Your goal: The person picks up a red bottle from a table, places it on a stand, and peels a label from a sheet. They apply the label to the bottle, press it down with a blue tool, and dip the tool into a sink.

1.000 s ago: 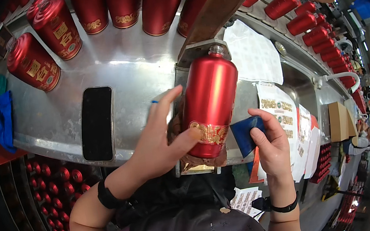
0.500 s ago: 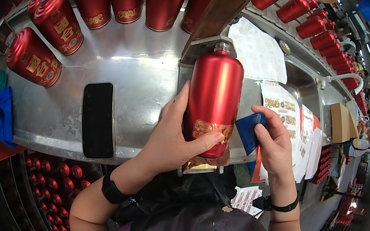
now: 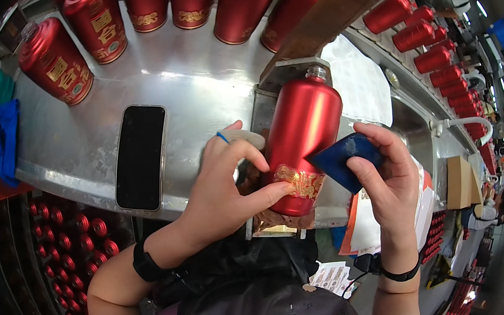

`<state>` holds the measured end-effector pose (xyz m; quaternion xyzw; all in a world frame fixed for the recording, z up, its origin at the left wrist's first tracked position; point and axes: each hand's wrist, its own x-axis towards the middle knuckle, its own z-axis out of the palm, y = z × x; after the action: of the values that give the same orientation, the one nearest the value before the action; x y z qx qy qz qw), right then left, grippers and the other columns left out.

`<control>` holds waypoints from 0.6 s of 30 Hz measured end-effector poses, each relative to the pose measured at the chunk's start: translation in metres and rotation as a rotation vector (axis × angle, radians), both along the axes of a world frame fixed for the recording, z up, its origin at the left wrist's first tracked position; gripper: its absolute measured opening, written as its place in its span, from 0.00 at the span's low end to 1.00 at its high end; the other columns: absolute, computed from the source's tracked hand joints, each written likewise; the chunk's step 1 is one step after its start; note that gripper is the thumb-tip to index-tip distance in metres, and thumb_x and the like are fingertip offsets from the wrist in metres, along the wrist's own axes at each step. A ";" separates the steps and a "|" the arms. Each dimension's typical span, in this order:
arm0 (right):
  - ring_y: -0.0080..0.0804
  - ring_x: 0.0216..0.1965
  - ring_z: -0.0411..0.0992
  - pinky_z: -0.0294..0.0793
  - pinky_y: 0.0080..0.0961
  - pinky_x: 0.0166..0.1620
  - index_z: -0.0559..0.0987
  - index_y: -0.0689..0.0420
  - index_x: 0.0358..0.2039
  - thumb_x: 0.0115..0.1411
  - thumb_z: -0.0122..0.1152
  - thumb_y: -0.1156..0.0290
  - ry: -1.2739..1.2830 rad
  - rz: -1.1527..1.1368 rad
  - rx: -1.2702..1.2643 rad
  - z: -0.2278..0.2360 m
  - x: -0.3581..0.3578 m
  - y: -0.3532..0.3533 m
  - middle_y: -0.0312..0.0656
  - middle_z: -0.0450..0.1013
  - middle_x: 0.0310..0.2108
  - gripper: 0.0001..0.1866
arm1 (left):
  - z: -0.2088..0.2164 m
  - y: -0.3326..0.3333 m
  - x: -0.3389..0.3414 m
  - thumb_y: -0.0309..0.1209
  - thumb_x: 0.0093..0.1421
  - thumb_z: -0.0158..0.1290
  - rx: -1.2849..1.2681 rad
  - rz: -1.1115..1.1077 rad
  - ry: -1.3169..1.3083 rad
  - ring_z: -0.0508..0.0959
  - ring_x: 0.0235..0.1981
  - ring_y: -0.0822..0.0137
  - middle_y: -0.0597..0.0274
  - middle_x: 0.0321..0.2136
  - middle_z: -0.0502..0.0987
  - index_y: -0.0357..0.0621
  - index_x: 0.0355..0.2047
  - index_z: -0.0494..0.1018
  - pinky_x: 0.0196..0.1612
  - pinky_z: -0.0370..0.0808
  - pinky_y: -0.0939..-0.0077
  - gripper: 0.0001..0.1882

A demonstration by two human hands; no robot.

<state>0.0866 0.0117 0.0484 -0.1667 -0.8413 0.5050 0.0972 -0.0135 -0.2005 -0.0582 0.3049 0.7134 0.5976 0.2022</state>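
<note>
A red metallic bottle (image 3: 308, 129) with a clear glass neck lies on its side in a metal-and-wood holder in front of me. Near its base is a gold ornamental label (image 3: 302, 180). My left hand (image 3: 220, 185) is curved at the bottle's left side, its thumb on the label's edge and its index fingertip against the bottle. Another finger wears a pale finger cot with a blue band. Pinched between thumb and fingers of my right hand (image 3: 389, 179) is a flat blue scraper (image 3: 349, 159), its corner close to the bottle by the label's upper right.
A black phone (image 3: 141, 158) lies on the metal table (image 3: 191, 101). Several red bottles (image 3: 95, 24) stand along the far edge. A brown beam (image 3: 333, 2) slants over the holder. White sheets (image 3: 358, 80) lie to the right, and crated red bottles (image 3: 72, 240) sit lower left.
My left hand has loosened from the bottle's side, its fingers now curled and the finger cot showing. The right hand has brought the scraper up and turned it toward the label.
</note>
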 end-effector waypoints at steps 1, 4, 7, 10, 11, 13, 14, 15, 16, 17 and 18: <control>0.22 0.44 0.73 0.73 0.19 0.49 0.76 0.62 0.54 0.60 0.68 0.77 -0.004 0.023 0.061 0.001 -0.004 -0.001 0.38 0.75 0.45 0.21 | 0.002 0.000 0.000 0.35 0.49 0.72 0.002 0.011 -0.001 0.61 0.67 0.48 0.50 0.54 0.70 0.47 0.36 0.72 0.67 0.56 0.56 0.20; 0.22 0.43 0.73 0.73 0.19 0.48 0.77 0.61 0.53 0.60 0.68 0.76 -0.011 0.051 0.116 0.001 -0.012 -0.004 0.38 0.76 0.43 0.20 | 0.005 0.002 0.001 0.34 0.50 0.71 0.039 0.000 -0.006 0.61 0.65 0.48 0.53 0.52 0.72 0.47 0.30 0.74 0.67 0.55 0.56 0.16; 0.21 0.43 0.73 0.73 0.19 0.47 0.77 0.61 0.53 0.60 0.68 0.76 -0.030 0.047 0.099 0.004 -0.015 -0.005 0.38 0.76 0.43 0.20 | 0.004 0.002 0.002 0.34 0.51 0.71 0.064 0.006 -0.026 0.62 0.64 0.49 0.52 0.52 0.71 0.47 0.29 0.74 0.67 0.54 0.57 0.14; 0.20 0.44 0.73 0.73 0.19 0.48 0.77 0.61 0.54 0.61 0.67 0.76 -0.052 0.037 0.055 0.005 -0.015 -0.006 0.37 0.76 0.44 0.20 | 0.005 0.001 0.002 0.34 0.51 0.70 0.090 0.004 -0.064 0.62 0.64 0.51 0.52 0.53 0.71 0.47 0.30 0.75 0.67 0.53 0.59 0.14; 0.20 0.44 0.73 0.73 0.19 0.48 0.76 0.61 0.54 0.61 0.67 0.76 -0.054 0.027 0.020 0.004 -0.014 -0.006 0.37 0.75 0.44 0.20 | 0.008 0.000 0.003 0.34 0.51 0.70 0.082 -0.012 -0.115 0.62 0.64 0.51 0.51 0.54 0.70 0.47 0.30 0.75 0.67 0.53 0.60 0.14; 0.20 0.44 0.73 0.73 0.19 0.49 0.76 0.61 0.55 0.62 0.66 0.77 -0.042 0.029 0.009 0.002 -0.012 -0.005 0.37 0.75 0.44 0.20 | 0.010 0.000 0.004 0.35 0.52 0.70 0.077 -0.024 -0.166 0.62 0.64 0.52 0.50 0.55 0.70 0.47 0.30 0.75 0.67 0.53 0.60 0.14; 0.20 0.45 0.73 0.73 0.19 0.49 0.76 0.61 0.55 0.62 0.65 0.77 -0.029 0.027 -0.005 0.001 -0.011 -0.005 0.36 0.75 0.45 0.20 | 0.010 0.000 0.005 0.34 0.52 0.69 0.069 -0.013 -0.138 0.62 0.64 0.51 0.50 0.56 0.69 0.48 0.30 0.75 0.67 0.53 0.60 0.13; 0.20 0.45 0.73 0.73 0.19 0.49 0.76 0.61 0.55 0.62 0.65 0.77 -0.030 0.029 -0.003 0.001 -0.010 -0.005 0.36 0.75 0.45 0.20 | 0.009 0.000 0.006 0.34 0.52 0.69 0.061 -0.003 -0.111 0.61 0.64 0.51 0.49 0.57 0.68 0.48 0.29 0.76 0.67 0.53 0.60 0.12; 0.20 0.45 0.73 0.73 0.19 0.50 0.76 0.62 0.55 0.63 0.65 0.77 -0.029 0.021 -0.019 0.000 -0.009 -0.006 0.36 0.75 0.45 0.20 | 0.009 0.000 0.006 0.34 0.52 0.69 0.063 -0.001 -0.112 0.61 0.64 0.51 0.49 0.57 0.68 0.48 0.29 0.76 0.67 0.53 0.60 0.12; 0.20 0.45 0.72 0.73 0.19 0.50 0.75 0.62 0.55 0.63 0.65 0.77 -0.028 0.012 -0.035 0.000 -0.009 -0.006 0.36 0.75 0.45 0.20 | 0.008 0.001 0.006 0.34 0.53 0.68 0.049 0.002 -0.060 0.61 0.65 0.51 0.48 0.58 0.67 0.48 0.29 0.76 0.67 0.53 0.60 0.11; 0.20 0.45 0.72 0.73 0.19 0.50 0.75 0.62 0.55 0.63 0.65 0.77 -0.028 0.013 -0.034 -0.001 -0.008 -0.006 0.36 0.75 0.45 0.20 | 0.009 0.002 0.005 0.34 0.53 0.68 0.034 0.003 -0.008 0.60 0.65 0.51 0.48 0.59 0.67 0.48 0.28 0.76 0.67 0.52 0.59 0.10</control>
<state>0.0786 0.0052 0.0478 -0.1701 -0.8350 0.5173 0.0792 -0.0082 -0.1985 -0.0495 0.3048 0.7027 0.6114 0.1988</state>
